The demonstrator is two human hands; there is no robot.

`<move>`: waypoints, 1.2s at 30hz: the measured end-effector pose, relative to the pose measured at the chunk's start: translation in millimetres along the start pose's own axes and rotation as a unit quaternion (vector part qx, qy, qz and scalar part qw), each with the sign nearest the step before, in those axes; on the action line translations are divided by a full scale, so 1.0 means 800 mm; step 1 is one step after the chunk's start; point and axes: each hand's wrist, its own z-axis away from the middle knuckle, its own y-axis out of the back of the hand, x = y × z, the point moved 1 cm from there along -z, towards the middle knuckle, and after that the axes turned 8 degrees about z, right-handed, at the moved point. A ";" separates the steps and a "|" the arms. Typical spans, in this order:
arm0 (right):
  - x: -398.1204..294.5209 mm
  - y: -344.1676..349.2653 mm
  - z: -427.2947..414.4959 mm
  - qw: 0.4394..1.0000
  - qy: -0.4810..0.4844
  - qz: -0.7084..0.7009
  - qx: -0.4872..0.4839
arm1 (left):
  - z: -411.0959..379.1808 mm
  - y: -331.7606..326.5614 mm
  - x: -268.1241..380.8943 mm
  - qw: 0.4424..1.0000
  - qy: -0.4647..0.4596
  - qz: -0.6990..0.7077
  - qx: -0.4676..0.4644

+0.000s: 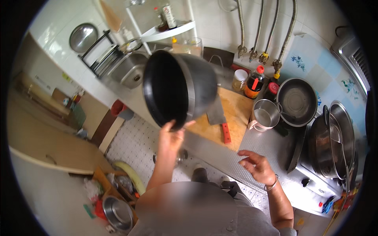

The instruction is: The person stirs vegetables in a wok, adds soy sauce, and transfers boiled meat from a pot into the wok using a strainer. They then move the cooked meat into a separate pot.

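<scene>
My left hand (172,136) grips the rim of a deep black cooking pot (203,81), thumb on the inside. The pot is tipped on its side in the air, its dark mouth facing left. Behind and below it lies a wooden cutting board (237,101) on the counter. On the board rests a cleaver, its grey blade (216,113) partly hidden by the pot and its red handle (226,133) towards me. My right hand (257,165), with a bracelet at the wrist, hovers over the counter's front edge, fingers apart and holding nothing.
A steel sink (130,72) is at the left. Right of the board stand a sauce bottle (254,82), a glass jar (239,79), a metal mug (265,113) and a grey pan (296,101). A large steel pot (322,144) sits on the gas stove (317,184).
</scene>
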 end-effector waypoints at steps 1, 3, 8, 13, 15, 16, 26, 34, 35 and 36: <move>-0.005 -0.008 -0.010 0.999 0.015 0.039 -0.007 | -0.029 -0.002 0.035 0.999 0.010 0.049 -0.019; -0.012 -0.025 -0.034 0.995 0.000 0.100 -0.020 | -0.079 -0.032 0.094 0.975 0.074 0.193 -0.080; 0.000 -0.085 -0.053 0.944 -0.018 0.329 0.024 | -0.203 -0.078 0.228 0.914 0.145 0.261 -0.276; -0.004 -0.111 -0.016 0.922 -0.130 0.363 0.041 | -0.258 -0.113 0.217 0.844 0.091 0.358 -0.388; -0.007 -0.125 0.002 0.908 -0.177 0.375 0.052 | -0.261 -0.104 0.196 0.847 0.108 0.342 -0.392; -0.009 -0.132 0.007 0.907 -0.196 0.369 0.045 | -0.258 -0.094 0.196 0.855 0.124 0.330 -0.381; 0.012 -0.112 0.144 0.878 -0.277 0.359 0.155 | -0.062 0.011 -0.013 0.927 0.338 0.073 -0.141; 0.058 -0.011 0.389 0.836 -0.326 0.176 0.405 | 0.132 0.076 -0.274 0.836 0.306 -0.424 0.165; 0.063 -0.003 0.411 0.828 -0.309 0.164 0.437 | 0.148 0.077 -0.298 0.806 0.318 -0.458 0.199; 0.061 0.006 0.427 0.821 -0.337 0.096 0.451 | 0.159 0.083 -0.315 0.809 0.343 -0.435 0.195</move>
